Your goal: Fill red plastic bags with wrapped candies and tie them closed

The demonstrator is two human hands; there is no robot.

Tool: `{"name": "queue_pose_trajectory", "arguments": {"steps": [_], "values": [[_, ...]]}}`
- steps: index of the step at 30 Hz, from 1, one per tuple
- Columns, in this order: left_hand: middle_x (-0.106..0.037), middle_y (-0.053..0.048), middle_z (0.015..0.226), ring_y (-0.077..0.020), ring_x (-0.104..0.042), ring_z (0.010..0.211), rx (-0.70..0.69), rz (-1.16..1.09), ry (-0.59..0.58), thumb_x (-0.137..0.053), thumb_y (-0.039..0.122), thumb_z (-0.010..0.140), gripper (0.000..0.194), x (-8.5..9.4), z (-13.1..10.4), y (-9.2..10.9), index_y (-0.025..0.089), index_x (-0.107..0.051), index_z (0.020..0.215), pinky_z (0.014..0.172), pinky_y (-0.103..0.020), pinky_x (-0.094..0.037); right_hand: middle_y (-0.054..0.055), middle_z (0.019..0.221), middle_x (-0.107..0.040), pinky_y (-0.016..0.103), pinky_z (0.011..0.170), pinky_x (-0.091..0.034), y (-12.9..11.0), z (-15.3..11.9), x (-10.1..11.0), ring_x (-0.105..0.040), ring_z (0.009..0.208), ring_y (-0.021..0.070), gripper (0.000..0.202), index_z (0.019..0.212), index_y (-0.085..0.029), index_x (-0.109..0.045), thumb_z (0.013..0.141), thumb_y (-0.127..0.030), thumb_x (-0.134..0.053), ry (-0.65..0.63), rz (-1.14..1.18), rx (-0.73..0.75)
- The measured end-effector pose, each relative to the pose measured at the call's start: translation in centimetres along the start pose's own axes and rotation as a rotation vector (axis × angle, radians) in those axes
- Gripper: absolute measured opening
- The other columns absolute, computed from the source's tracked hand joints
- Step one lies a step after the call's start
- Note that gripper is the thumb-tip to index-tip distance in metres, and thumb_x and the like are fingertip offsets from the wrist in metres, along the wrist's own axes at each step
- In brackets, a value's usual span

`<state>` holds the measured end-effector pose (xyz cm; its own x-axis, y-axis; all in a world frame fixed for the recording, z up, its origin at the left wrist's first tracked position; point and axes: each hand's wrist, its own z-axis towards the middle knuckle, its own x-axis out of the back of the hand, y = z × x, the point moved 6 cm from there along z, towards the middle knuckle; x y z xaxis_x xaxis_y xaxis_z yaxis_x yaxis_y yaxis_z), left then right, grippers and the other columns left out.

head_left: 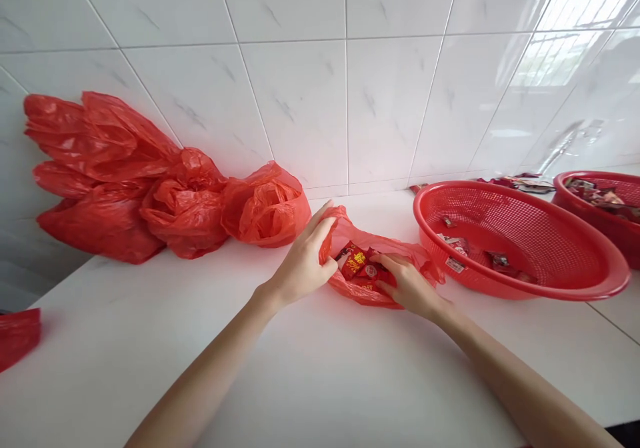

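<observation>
An open, thin red plastic bag sits on the white counter in front of me. Several small red packets with yellow print lie inside it. My left hand is at the bag's left rim, with the plastic between its thumb and fingers. From the right, my right hand reaches into the bag mouth. Its thumb and fingers are around a small red packet among the others, and the fingertips are partly hidden.
A red plastic basket holding a few small packets stands right of the bag. Another red basket with packets is farther right. Several filled red bags stand along the tiled wall at left. Red plastic shows at the left edge.
</observation>
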<state>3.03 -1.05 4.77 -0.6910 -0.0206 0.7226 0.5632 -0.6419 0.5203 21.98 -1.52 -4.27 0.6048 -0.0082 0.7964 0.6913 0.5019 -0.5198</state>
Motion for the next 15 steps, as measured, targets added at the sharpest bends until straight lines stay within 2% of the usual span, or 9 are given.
{"name": "queue_pose_trajectory", "arguments": {"steps": [4, 7, 11, 15], "values": [[-0.031, -0.012, 0.163, -0.0253, -0.033, 0.15, -0.015, -0.001, -0.001, -0.051, 0.011, 0.084, 0.049, 0.0, 0.0, 0.3, 0.02, -0.049, 0.132, 0.121, -0.041, -0.037, 0.016, 0.127, -0.07, 0.048, 0.097, -0.053, -0.2, -0.2, -0.9, -0.064, 0.12, 0.0332, 0.05, 0.131, -0.018, -0.06, 0.082, -0.006, -0.057, -0.022, -0.125, 0.059], [-0.032, -0.012, 0.163, -0.0259, -0.034, 0.15, -0.016, -0.003, -0.008, -0.052, 0.013, 0.085, 0.048, -0.1, 0.0, 0.3, 0.021, -0.049, 0.132, 0.121, -0.042, -0.037, 0.016, 0.127, -0.069, 0.05, 0.1, -0.051, -0.6, -0.2, -1.0, -0.062, 0.12, 0.033, 0.053, 0.132, -0.018, -0.061, 0.081, -0.003, -0.055, -0.006, -0.181, 0.096], [-0.031, -0.011, 0.163, -0.0262, -0.033, 0.15, -0.012, -0.021, -0.023, -0.051, 0.013, 0.085, 0.052, -0.2, -0.1, 0.3, 0.022, -0.047, 0.136, 0.119, -0.042, -0.04, 0.016, 0.124, -0.07, 0.052, 0.098, -0.051, -0.4, -0.2, -1.3, -0.064, 0.117, 0.0332, 0.043, 0.129, -0.017, -0.062, 0.086, -0.009, -0.055, -0.011, -0.192, 0.079], [-0.03, -0.009, 0.164, -0.0248, -0.033, 0.151, -0.018, -0.02, -0.037, -0.051, 0.012, 0.085, 0.056, -0.4, -0.1, 0.3, 0.022, -0.046, 0.139, 0.122, -0.042, -0.036, 0.018, 0.123, -0.07, 0.052, 0.097, -0.052, 0.5, 0.0, -1.7, -0.064, 0.116, 0.0341, 0.035, 0.123, -0.015, -0.065, 0.089, -0.012, -0.056, 0.005, -0.177, 0.021]]}}
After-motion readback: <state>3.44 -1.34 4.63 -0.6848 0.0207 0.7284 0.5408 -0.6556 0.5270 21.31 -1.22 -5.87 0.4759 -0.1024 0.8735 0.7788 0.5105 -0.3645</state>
